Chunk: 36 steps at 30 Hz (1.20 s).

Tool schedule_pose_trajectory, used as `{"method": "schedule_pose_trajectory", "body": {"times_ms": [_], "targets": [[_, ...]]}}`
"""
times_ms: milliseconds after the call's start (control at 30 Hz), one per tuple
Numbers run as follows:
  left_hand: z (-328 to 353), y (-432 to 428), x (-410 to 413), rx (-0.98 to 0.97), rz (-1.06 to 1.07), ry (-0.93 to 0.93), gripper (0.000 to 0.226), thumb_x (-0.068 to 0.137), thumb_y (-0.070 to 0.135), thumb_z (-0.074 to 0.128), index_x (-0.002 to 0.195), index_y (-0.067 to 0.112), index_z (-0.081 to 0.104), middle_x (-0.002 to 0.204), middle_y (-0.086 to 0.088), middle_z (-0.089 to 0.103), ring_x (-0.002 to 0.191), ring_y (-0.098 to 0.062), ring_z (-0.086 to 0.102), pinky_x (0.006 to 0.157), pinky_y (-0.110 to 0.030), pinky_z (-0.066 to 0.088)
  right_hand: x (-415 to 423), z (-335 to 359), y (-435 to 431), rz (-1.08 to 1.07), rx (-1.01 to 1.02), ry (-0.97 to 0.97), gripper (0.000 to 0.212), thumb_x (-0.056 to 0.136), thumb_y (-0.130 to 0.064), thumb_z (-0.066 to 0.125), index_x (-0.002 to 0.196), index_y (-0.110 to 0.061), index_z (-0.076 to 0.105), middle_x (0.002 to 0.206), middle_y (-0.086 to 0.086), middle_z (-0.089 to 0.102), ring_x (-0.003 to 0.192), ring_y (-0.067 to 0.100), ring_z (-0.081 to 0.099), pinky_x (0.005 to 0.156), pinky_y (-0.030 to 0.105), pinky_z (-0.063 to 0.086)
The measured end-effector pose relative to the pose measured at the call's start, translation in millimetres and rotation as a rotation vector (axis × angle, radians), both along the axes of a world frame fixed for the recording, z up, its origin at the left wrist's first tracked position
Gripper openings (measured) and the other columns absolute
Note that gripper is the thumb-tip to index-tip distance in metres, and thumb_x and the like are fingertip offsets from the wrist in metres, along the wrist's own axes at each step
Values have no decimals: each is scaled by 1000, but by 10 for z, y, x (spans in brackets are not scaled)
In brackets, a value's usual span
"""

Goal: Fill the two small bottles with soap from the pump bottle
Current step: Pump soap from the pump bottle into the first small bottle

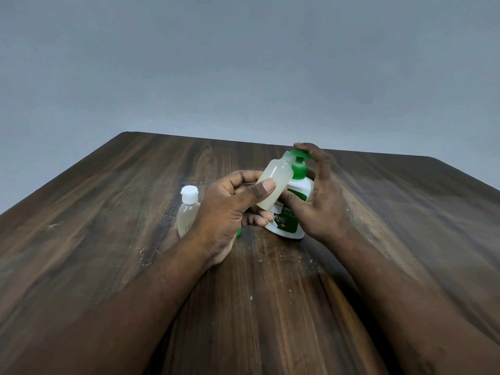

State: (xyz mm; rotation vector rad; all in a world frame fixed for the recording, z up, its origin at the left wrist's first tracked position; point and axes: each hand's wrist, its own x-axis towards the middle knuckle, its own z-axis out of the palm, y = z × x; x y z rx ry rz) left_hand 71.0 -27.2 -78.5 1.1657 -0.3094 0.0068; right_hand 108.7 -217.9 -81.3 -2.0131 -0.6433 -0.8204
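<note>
The task is looking more than half done. One small capped bottle (pixel 188 212) is standing on the counter (pixel 121 266) left of centre, just behind the left grip (pixel 230 209). Its white flip cap (pixel 189 192) is on and pale liquid is showing through its wall, so I am judging it already filled. The second small bottle (pixel 280 171) is uncapped and is being held in the air above the middle of the counter. Its threaded mouth is sitting right at the spout of the pump bottle (pixel 288 228). Its wall is looking cloudy, but I cannot tell how high the soap is standing inside. A sliver of green (pixel 238 233) is peeking out on the counter under the left grip. It may be this bottle's cap, though too little is showing to say. What is left, as I am reading it, is finishing the pumping and closing this bottle.

The left grip is grasping the open bottle around its lower body, thumb across the front and fingers curled behind. It is tilting the bottle so the neck is leaning up and to the right, toward the spout. The right grip is wrapping the pump bottle, which is standing upright on the counter. Its thumb is lying against the label and its fingers are reaching up, with the forefinger hooking over the green pump head (pixel 301 155). Both forearms are reaching in from the near edge.
</note>
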Motion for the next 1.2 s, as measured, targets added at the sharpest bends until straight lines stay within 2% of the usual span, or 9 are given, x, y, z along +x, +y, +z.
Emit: {"method": "schedule_pose_trajectory", "body": {"times_ms": [167, 267, 367, 467, 600, 800, 900, 1033, 1200], "targets": [[-6, -9, -10, 0, 1, 4, 48, 76, 32, 79, 116, 7, 71, 89, -16, 76, 59, -19, 68, 51, -20, 57, 4, -16, -5, 2, 30, -2, 78, 86, -15, 88, 146, -30, 41, 123, -44, 58, 108, -3, 69, 85, 16, 55], [-2, -11, -6, -7, -4, -1, 45, 80, 30, 78, 118, 7, 71, 87, -17, 75, 60, -19, 68, 51, -20, 57, 14, -24, -25, 27, 23, 16, 86, 85, -10, 86, 155, -24, 39, 127, -40, 58, 114, 3, 69, 92, 24, 57], [0, -9, -2, -11, -5, -3, 43, 81, 29, 77, 117, 7, 71, 87, -17, 75, 59, -19, 68, 51, -20, 57, 13, -21, -25, 34, 22, 20, 88, 84, -11, 86, 156, -25, 37, 130, -33, 60, 116, 6, 69, 94, 28, 58], [-7, -15, 1, -14, 0, -4, 43, 81, 28, 77, 117, 7, 70, 86, -16, 75, 59, -19, 68, 51, -20, 57, 7, -15, -12, 21, 25, 5, 82, 86, -16, 87, 150, -32, 39, 128, -34, 59, 112, 5, 70, 89, 26, 59], [-26, -9, -8, -6, 6, 5, 41, 80, 29, 78, 115, 8, 71, 87, -16, 75, 59, -19, 68, 51, -20, 56, -6, -20, 4, -29, 25, 7, 78, 84, -17, 89, 141, -39, 39, 123, -46, 55, 112, -9, 64, 87, 11, 51], [-10, -19, 9, -17, -2, 3, 43, 81, 28, 77, 118, 7, 69, 90, -17, 76, 60, -19, 69, 52, -20, 57, 3, -19, -18, 7, 9, 36, 89, 84, -11, 87, 155, -30, 37, 130, -41, 55, 120, 4, 66, 98, 27, 56], [-14, -11, 17, -14, -3, 0, 45, 82, 28, 77, 120, 6, 69, 90, -17, 76, 60, -19, 69, 52, -20, 57, 4, -19, -25, 22, 7, 39, 92, 84, -10, 86, 158, -28, 34, 133, -32, 57, 120, 5, 66, 96, 32, 59], [-6, -12, 21, -14, 1, -2, 44, 81, 29, 78, 118, 7, 69, 90, -17, 76, 61, -19, 69, 52, -20, 57, 0, 2, -16, 27, 5, 21, 88, 85, -15, 86, 157, -26, 35, 131, -35, 56, 119, 6, 67, 96, 29, 58], [5, -26, 6, -2, 4, -12, 50, 80, 31, 77, 122, 6, 67, 91, -18, 76, 62, -19, 70, 53, -20, 57, -6, 13, -5, 34, 9, 9, 82, 87, -9, 83, 154, -21, 36, 128, -38, 57, 110, 4, 70, 87, 27, 61]]}}
